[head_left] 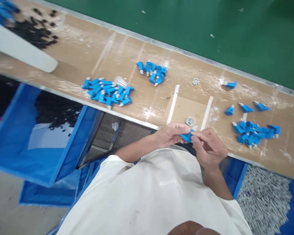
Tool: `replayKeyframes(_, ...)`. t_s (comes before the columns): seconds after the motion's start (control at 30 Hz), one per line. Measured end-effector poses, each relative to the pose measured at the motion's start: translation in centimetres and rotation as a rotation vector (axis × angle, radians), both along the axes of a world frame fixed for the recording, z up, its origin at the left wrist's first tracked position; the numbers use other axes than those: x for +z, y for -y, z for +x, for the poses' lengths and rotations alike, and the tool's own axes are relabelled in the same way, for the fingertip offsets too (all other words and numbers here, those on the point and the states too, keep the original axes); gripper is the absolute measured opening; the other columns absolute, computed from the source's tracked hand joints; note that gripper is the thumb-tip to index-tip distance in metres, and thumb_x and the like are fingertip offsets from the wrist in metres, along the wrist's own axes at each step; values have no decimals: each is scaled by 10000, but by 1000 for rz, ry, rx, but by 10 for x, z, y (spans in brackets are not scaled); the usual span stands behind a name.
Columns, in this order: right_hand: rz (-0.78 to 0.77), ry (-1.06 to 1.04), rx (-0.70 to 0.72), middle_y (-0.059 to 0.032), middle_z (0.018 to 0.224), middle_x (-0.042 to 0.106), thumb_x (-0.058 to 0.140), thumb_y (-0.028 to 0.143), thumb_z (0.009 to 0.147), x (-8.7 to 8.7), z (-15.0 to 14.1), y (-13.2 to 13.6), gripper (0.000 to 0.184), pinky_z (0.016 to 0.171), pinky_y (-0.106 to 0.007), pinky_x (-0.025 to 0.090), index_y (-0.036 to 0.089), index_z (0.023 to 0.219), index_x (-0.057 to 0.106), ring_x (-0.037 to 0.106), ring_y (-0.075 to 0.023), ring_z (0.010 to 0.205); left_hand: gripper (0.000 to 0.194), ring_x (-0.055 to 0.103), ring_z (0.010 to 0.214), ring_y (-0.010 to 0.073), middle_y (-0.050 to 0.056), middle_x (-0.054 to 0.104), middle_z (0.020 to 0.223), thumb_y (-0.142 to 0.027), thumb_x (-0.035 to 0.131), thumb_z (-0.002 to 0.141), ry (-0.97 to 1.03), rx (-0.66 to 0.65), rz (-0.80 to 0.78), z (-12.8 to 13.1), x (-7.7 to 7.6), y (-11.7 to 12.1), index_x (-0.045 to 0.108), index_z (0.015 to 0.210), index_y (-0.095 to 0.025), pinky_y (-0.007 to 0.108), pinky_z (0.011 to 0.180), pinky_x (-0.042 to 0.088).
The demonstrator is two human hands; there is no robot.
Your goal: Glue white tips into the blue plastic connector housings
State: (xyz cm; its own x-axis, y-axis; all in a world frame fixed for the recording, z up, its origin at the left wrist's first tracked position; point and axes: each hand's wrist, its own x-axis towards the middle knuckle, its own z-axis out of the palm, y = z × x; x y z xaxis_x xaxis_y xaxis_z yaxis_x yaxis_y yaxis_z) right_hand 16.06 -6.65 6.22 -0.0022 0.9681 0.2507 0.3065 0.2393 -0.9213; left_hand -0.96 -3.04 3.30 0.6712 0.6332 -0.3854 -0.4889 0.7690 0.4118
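Between my two hands, close to the table's front edge, is a small blue plastic part [186,137]. The fingers of my left hand [171,133] are closed on its left side. My right hand [208,146] pinches at its right side; whether a smaller piece sits between those fingertips is hidden. Just beyond my hands stands a small round cup [190,121] with something dark inside. It rests by a cardboard sheet [186,109] flanked by two white strips. Farther off lies a little cluster of small pale pieces [196,81].
Blue parts with white tips lie in a left pile [109,92], a middle group [153,72] and a right pile [256,133]. Below the table are a blue crate [39,163] with black pieces and a bin of grey pieces [264,199]. A green surface [186,29] runs behind.
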Motion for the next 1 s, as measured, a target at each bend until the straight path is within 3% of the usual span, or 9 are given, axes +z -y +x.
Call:
replayKeyframes(0.07,-120,-159,15,-11,681,621,806,332,837,1,0,-3,66,384,-275,433,277,862,780,526,-134,479,475,578,559,72,6,648,655,-470,968,617,17,-29,36,0,4,0,705,764,-103,173,535,461)
replayKeyframes(0.2,-360,-452,111,39,662,551,869,394,774,2,3,-9,252,235,-180,232,238,842,682,434,-63,362,517,590,625,84,9,659,715,-508,971,591,32,-18,110,-1,10,2,706,799,-116,201,604,472)
replayKeyframes(0.5,-483,-560,180,55,757,579,902,302,735,15,0,-6,329,222,-133,250,220,825,596,422,-22,346,606,599,683,101,19,654,746,-609,935,592,-40,-41,224,3,16,13,696,852,-117,245,682,461)
replayKeyframes(0.6,-494,-554,207,60,729,574,905,322,730,17,-2,-5,332,234,-129,257,230,907,638,394,-22,349,621,600,670,106,31,666,766,-670,884,633,-113,-22,315,-8,19,13,690,870,-130,255,669,476)
replayKeyframes(0.7,-498,-567,269,46,732,558,894,430,737,18,3,-4,386,239,-128,247,250,1005,681,403,-40,392,583,629,686,128,52,706,822,-708,786,736,-427,168,548,-49,24,0,690,912,-161,264,655,495)
replayKeyframes(0.83,-405,-515,239,33,690,527,841,393,810,20,14,-7,237,258,-128,249,236,905,692,428,-59,430,417,669,817,181,52,721,864,-617,713,839,-1283,657,791,-141,18,-36,656,897,-208,293,736,528)
replayKeyframes(0.9,-376,-484,228,36,664,518,828,350,823,17,17,-7,195,269,-132,266,220,865,689,441,-61,428,301,671,895,220,70,727,894,-513,676,884,-1715,695,761,-186,8,-53,642,888,-214,345,847,532)
replayKeyframes(0.93,-370,-473,230,38,657,517,828,352,820,15,18,-7,199,275,-136,281,213,858,689,449,-62,425,267,669,921,242,80,728,891,-480,659,892,-1875,652,730,-204,2,-60,631,861,-216,371,883,527)
replayKeyframes(1.0,-354,-424,233,42,638,522,821,376,824,8,20,-5,220,294,-150,328,203,851,688,468,-68,418,232,666,993,285,107,734,935,-442,623,907,-2061,558,692,-231,-8,-67,623,844,-219,417,941,512)
